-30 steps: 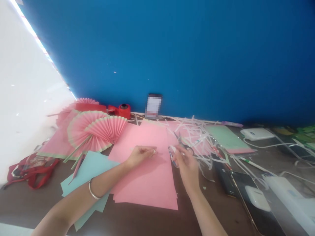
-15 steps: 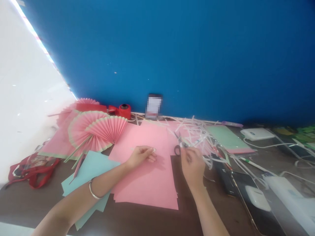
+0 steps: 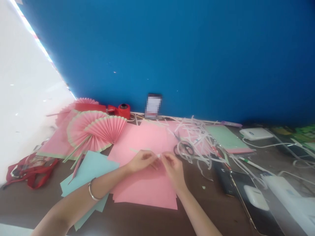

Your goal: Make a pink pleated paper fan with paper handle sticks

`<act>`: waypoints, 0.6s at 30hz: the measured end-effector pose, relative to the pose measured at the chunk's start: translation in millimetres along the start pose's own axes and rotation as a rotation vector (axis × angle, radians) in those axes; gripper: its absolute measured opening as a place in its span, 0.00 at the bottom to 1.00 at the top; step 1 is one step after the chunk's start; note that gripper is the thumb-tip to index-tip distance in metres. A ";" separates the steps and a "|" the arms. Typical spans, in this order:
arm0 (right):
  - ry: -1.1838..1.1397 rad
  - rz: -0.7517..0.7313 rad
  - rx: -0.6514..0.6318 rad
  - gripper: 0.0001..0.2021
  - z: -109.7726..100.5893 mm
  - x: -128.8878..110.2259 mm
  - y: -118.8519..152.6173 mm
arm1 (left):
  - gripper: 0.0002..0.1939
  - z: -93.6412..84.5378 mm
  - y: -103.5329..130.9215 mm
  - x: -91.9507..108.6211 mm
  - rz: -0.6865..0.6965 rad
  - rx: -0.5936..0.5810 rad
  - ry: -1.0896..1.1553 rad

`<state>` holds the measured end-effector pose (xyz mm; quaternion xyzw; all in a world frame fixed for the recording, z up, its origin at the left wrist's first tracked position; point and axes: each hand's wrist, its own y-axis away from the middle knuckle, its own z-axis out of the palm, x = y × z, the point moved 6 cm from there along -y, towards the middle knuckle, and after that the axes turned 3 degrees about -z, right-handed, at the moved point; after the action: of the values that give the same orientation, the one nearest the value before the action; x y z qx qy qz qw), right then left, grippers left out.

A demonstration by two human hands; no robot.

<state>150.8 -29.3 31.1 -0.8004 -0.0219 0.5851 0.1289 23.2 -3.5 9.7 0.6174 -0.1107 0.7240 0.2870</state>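
Note:
Over the pink paper sheets [image 3: 145, 186], my left hand [image 3: 144, 160] and my right hand [image 3: 173, 167] meet at the fingertips. Both pinch a tiny white piece [image 3: 158, 156], which looks like a scrap of paper or tape; its kind is too small to make out. A thin pale green strip [image 3: 134, 150] lies on the pink paper just beyond my left hand. Dark-handled scissors [image 3: 189, 148] rest to the right of my right hand, partly covered by curled white paper strips [image 3: 194, 131].
Pink folded paper fans [image 3: 108, 129] and light blue paper [image 3: 91, 170] lie at left, with a red strap [image 3: 41, 175]. A red tape roll [image 3: 124, 111] stands by the blue wall [image 3: 172, 59]. Phones [image 3: 253, 196], cables and a white power bank [image 3: 256, 133] crowd the right side.
My right hand has left the scissors and moved left to meet my left hand at the small white piece. The scissors now lie among the strips. My left hand has barely moved.

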 end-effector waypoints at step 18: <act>0.577 -0.632 0.018 0.07 1.8 -35.3 10.4 | 0.19 3.2 3.7 4.3 0.056 -0.051 -0.041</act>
<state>136.7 -45.5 61.0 -0.8841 -0.2240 0.2688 0.3098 23.5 -7.0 15.3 0.6211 -0.1525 0.7160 0.2800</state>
